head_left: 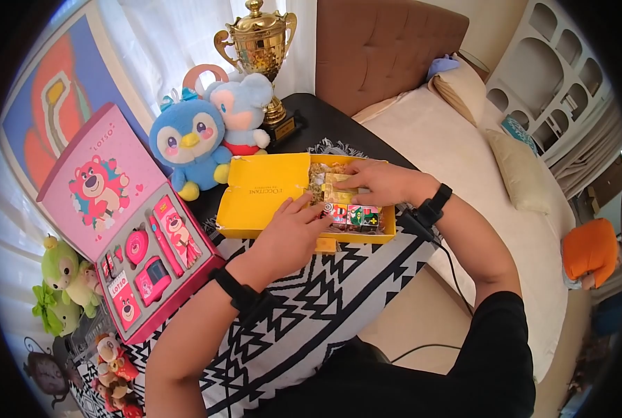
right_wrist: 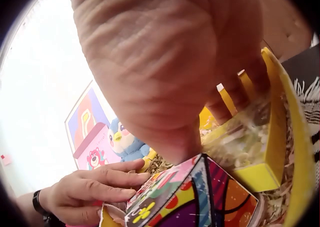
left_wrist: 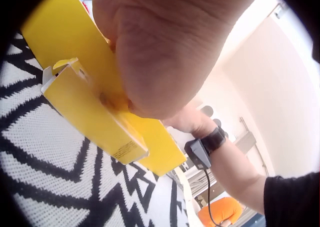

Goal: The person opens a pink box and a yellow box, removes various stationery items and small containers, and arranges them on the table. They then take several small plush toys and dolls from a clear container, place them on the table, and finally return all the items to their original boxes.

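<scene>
A yellow gift box (head_left: 255, 224) lies with its lid folded back to the left and shredded paper filling inside. My right hand (head_left: 387, 182) reaches into it from the right, its fingers spread over a small yellow carton with a clear window (right_wrist: 257, 174). Just below that hand sits a carton with bright, colourful prints (right_wrist: 190, 199), set along the near side of the gift box. My left hand (head_left: 290, 233) rests at the near left of the filling, its extended fingertips right at the colourful carton's end, as the right wrist view shows.
A narrow yellow carton (left_wrist: 95, 114) stands on the patterned cloth (head_left: 311, 299) before the gift box. To the left is an open pink gift set (head_left: 133, 324). Plush toys (head_left: 192, 143) and a gold trophy (head_left: 259, 42) stand behind; a bed (head_left: 422, 132) is at right.
</scene>
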Tool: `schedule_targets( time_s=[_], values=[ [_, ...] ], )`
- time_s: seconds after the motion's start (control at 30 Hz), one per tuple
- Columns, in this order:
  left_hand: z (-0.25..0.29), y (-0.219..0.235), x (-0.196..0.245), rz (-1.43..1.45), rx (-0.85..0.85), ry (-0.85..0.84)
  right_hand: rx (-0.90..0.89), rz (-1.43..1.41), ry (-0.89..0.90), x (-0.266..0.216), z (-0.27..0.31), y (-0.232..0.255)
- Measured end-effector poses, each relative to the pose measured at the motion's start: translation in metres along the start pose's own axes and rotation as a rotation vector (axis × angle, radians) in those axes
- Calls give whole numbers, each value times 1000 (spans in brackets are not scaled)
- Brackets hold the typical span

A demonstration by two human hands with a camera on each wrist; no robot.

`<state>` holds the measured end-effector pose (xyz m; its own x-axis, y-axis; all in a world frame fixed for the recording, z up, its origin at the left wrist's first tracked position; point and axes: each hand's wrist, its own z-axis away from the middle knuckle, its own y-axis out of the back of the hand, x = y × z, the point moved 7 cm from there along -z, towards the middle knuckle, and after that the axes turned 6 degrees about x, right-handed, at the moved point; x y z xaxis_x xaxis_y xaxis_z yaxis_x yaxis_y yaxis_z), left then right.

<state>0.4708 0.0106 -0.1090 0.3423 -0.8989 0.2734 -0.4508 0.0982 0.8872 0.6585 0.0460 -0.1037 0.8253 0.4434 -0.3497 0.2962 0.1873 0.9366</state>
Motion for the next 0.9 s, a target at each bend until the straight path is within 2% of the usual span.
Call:
schedule_targets(
  time_s=[0.03, 0.07, 0.1, 0.13, 0.17, 0.2, 0.27, 0.4, 0.47, 0.5, 0.57, 0.6, 0.67, 0.7, 0.83, 0.9],
  values=[
    [2, 5, 0, -4, 0, -1, 22, 88, -19, -5, 1, 4],
    [4, 20, 4, 30, 110, -28, 24, 86, -16, -13, 4, 6],
    [8, 34, 8, 65, 220, -54, 184, 67, 35, -27, 8, 17],
    [16, 41, 10, 65, 216, -53, 343, 48, 84, -42, 16, 28],
    [27, 46, 5, 72, 192, 87, 444, 5, 166, -61, 24, 31],
    [39, 45, 0, 79, 167, 227, 465, 52, 238, -77, 32, 23],
    [57, 36, 5, 56, 158, 234, 363, 152, 326, -112, 44, -5],
    [70, 25, 7, -38, 183, 292, 353, 209, 311, -141, 53, -48],
    [71, 21, 6, -74, 185, 304, 359, 364, 91, -131, 51, -59],
    [72, 19, 5, -111, 191, 321, 358, 368, 88, -134, 51, -63],
    [72, 15, -1, -40, 179, 341, 254, 247, -52, -127, 48, -74],
    [72, 13, -4, 28, 163, 363, 255, 250, -48, -127, 46, -77],
    [73, 14, -9, 89, 140, 423, 294, 74, -141, -118, 45, -79],
    [75, 11, -12, 154, 111, 483, 294, 75, -142, -119, 45, -78],
    [78, 12, -6, 142, 101, 414, 219, -28, -195, -116, 48, -80],
    [80, 12, -4, 287, 77, 461, 194, -47, -188, -115, 54, -76]
  ],
)
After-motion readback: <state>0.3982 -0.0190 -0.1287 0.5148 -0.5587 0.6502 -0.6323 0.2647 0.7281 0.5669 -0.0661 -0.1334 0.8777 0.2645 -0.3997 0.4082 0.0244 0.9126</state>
